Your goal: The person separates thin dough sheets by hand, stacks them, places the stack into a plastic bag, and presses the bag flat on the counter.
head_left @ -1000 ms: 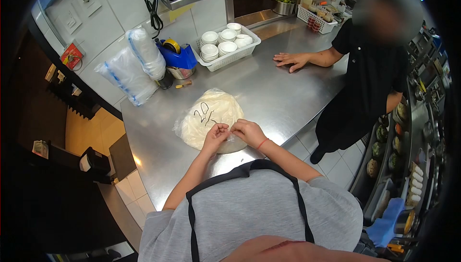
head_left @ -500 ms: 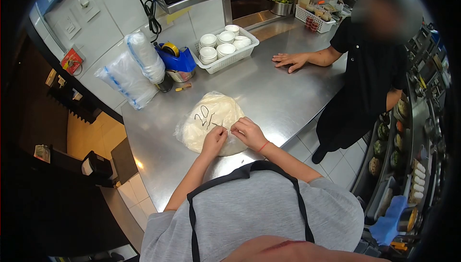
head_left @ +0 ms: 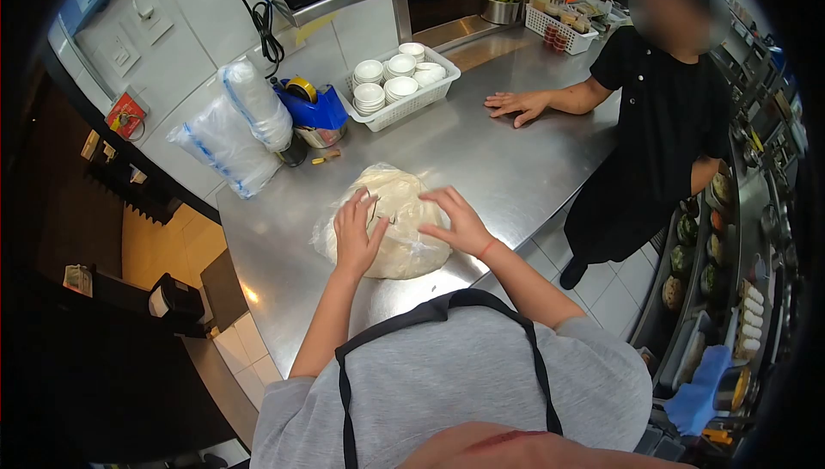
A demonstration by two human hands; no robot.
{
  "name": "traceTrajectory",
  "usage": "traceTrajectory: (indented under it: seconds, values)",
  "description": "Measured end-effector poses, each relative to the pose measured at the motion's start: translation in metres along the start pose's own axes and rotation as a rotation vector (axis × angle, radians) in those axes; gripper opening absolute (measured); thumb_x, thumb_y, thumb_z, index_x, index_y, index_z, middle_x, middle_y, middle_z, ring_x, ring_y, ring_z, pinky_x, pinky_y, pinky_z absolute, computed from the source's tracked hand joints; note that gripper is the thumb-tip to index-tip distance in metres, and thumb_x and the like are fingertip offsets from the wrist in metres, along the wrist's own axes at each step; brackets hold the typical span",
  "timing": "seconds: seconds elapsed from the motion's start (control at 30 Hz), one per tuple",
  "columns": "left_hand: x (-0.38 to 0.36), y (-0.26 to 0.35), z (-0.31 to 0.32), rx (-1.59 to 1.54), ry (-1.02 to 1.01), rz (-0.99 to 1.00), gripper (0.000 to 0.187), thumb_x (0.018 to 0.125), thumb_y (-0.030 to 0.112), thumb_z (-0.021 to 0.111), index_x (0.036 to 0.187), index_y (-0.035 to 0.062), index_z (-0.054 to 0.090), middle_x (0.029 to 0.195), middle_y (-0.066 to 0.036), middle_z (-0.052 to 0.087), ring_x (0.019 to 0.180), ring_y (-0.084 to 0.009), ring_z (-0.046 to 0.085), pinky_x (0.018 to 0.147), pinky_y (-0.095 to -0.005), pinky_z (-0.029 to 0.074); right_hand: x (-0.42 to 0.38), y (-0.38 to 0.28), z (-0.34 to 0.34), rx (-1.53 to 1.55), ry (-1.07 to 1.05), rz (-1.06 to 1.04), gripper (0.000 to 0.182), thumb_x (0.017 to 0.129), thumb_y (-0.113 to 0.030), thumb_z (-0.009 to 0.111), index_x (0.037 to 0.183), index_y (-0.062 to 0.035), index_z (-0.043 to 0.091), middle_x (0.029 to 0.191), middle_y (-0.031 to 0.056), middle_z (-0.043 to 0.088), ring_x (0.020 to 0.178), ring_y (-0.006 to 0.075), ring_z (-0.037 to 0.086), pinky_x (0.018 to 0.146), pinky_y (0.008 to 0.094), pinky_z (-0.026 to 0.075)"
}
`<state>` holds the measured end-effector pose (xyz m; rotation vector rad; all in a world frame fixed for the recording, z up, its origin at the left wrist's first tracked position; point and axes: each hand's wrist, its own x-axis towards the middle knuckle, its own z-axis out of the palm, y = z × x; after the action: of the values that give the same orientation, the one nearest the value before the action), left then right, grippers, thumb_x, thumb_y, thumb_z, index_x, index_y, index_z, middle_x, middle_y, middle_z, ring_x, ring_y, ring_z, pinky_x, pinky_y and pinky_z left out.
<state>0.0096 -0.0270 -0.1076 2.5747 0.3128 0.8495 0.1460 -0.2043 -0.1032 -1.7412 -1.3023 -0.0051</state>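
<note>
A clear plastic bag of pale dough, with black writing on top, lies on the steel counter. My left hand rests flat on the bag's near left side, fingers spread. My right hand, a red band at its wrist, lies on the bag's right side with the fingers apart. Both palms press on the plastic and neither one grips anything.
A person in black stands at the right, one hand flat on the counter. A white basket of small bowls, a blue tape dispenser and bagged cup stacks line the wall. The counter edge runs right of the bag.
My hands were pinching together at the bag's near edge. They have let go, spread open and moved onto the bag's top, one on each side.
</note>
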Motion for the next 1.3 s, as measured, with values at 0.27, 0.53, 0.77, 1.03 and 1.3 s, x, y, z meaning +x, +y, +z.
traceTrajectory:
  seconds: [0.27,0.53,0.77,1.03,1.3]
  values:
    - [-0.003,-0.025,0.049,0.182,-0.09,-0.117,0.046,0.085,0.028,0.049,0.129,0.0155,0.043,0.139,-0.008,0.032,0.132,-0.0314,0.021,0.104,-0.0565,0.009,0.037,0.021,0.072,-0.14,-0.045,0.009,0.054,0.084,-0.037,0.053,0.131,-0.0135,0.039,0.138,0.0115,0.032,0.127,0.0289,0.03,0.103,0.0501,0.023]
    - [-0.018,-0.06,0.062,0.376,-0.277,-0.107,0.047,0.085,0.036,0.048,0.129,0.0211,0.043,0.141,-0.004,0.031,0.134,-0.0301,0.017,0.102,-0.0607,0.011,0.03,0.061,0.101,-0.451,-0.443,0.155,0.056,0.088,-0.049,0.039,0.135,-0.0194,0.033,0.146,0.0053,0.022,0.135,0.0239,0.016,0.108,0.0493,0.01]
    - [0.037,-0.081,0.027,0.135,-0.354,-0.114,0.059,0.078,0.042,0.059,0.131,0.0219,0.042,0.139,-0.008,0.032,0.127,-0.0314,0.03,0.098,-0.0513,0.029,0.089,0.066,0.085,-0.12,-0.707,0.244,0.059,0.079,-0.06,0.048,0.121,-0.0181,0.052,0.132,0.0091,0.044,0.125,0.0254,0.036,0.1,0.0581,0.021]
    - [0.074,-0.061,-0.003,0.294,0.187,-0.066,0.046,0.087,0.037,0.049,0.13,0.0225,0.042,0.137,-0.008,0.035,0.127,-0.0323,0.031,0.1,-0.0571,0.021,0.126,0.028,0.099,-0.351,-0.139,0.07,0.054,0.083,-0.044,0.053,0.13,-0.0219,0.04,0.142,0.0057,0.029,0.131,0.0301,0.024,0.102,0.061,0.015]
    - [-0.006,-0.096,0.073,0.368,-0.247,-0.287,0.052,0.09,0.046,0.036,0.138,0.0281,0.028,0.143,-0.001,0.027,0.133,-0.0315,0.02,0.104,-0.0589,0.012,0.067,0.083,0.141,-0.559,-0.476,0.094,0.059,0.084,-0.049,0.045,0.137,-0.027,0.03,0.146,0.0033,0.021,0.136,0.0281,0.012,0.104,0.0598,0.008]
